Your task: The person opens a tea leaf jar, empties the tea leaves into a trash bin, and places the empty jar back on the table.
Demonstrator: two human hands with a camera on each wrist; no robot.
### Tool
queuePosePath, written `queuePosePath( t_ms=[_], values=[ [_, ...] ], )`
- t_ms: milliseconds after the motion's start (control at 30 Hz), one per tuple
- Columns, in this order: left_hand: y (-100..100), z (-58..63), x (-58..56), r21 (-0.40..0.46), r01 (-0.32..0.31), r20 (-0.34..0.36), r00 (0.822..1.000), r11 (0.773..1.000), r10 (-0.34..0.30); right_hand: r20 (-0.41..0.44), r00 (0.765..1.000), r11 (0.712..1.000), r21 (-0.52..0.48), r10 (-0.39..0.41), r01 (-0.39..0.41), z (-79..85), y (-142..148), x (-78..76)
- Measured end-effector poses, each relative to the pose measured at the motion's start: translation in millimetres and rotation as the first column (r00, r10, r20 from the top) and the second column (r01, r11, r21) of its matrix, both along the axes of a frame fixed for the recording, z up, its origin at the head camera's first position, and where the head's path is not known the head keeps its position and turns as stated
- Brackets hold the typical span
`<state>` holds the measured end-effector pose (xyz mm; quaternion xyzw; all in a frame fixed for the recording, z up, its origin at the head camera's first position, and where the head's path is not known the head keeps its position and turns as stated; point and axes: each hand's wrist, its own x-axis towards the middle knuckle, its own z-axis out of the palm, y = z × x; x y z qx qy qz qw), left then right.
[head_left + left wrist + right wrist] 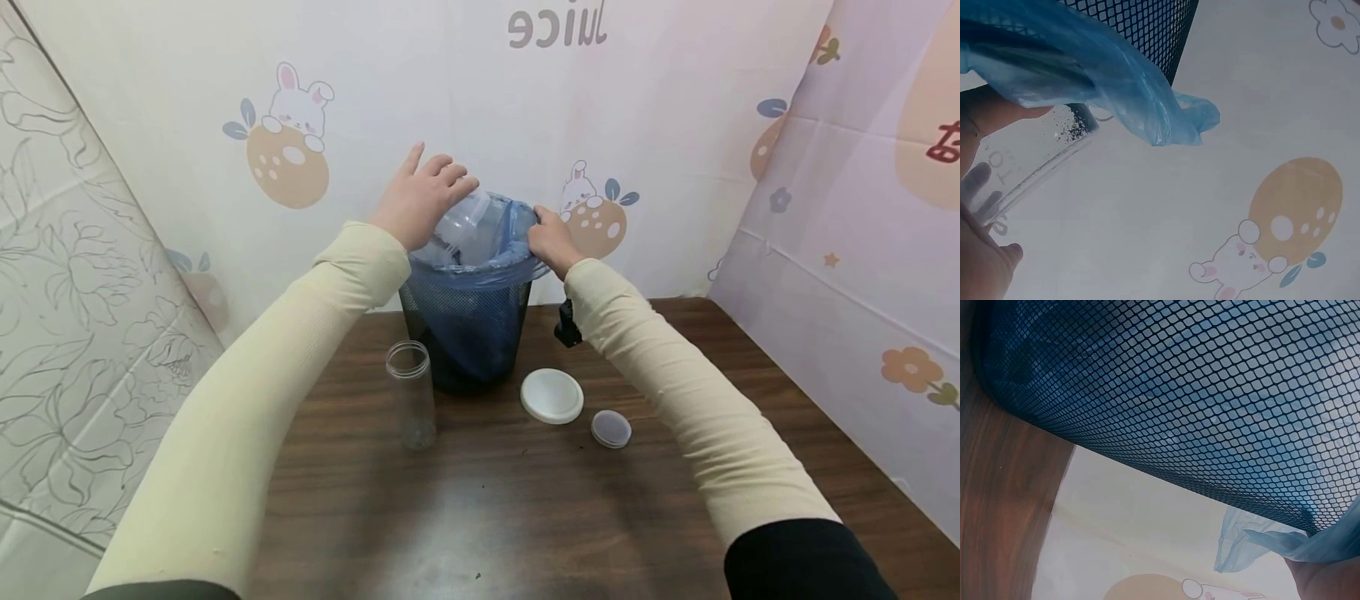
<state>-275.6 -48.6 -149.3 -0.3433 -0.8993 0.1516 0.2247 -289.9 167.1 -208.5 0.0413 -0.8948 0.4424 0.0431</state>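
A black mesh trash bin point(465, 333) lined with a blue plastic bag point(480, 279) stands on the table. My left hand point(422, 198) holds a clear plastic jar point(468, 227), tilted at the bin's mouth. In the left wrist view, dark crumbs cling inside the jar point(1041, 156), and fingers show through its wall. My right hand point(553, 240) grips the bin's right rim with the bag folded over it. Mostly hidden by the frame edge in the right wrist view, that hand point(1329, 579) touches the bag.
On the wooden table point(480, 508), an uncapped clear tall jar point(414, 404) stands left in front of the bin. A white round lid point(552, 396) and a smaller pale lid point(611, 428) lie to the right. Printed curtains point(450, 83) hang behind and beside the table.
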Motion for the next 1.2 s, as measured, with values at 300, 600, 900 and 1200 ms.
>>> queuePosePath(
  t_ms=[300, 600, 900, 1200],
  values=[
    [4.7, -1.8, 1.5, -0.178, -0.01, -0.1, 0.995, 0.984, -0.008, -0.005, 1.0, 1.0, -0.007, 0.002, -0.002, -0.8, 0.6, 3.6],
    [2.5, -2.4, 2.3, -0.048, 0.005, -0.039, 0.999, 0.999, -0.006, -0.001, 1.0, 1.0, -0.03, 0.001, -0.001, -2.3, 4.5, 4.6],
    [-5.2, 1.2, 3.5, 0.243, -0.049, 0.093, 0.995, 0.969, 0.027, 0.082, 0.992, 0.991, -0.101, 0.091, -0.082, 0.0, 12.1, 5.4],
    [-11.3, 1.7, 6.5, 0.476, -0.138, 0.252, 0.968, 0.869, 0.015, -0.057, 0.979, 0.98, -0.029, 0.193, -0.195, 8.1, 18.6, 15.5]
  ],
)
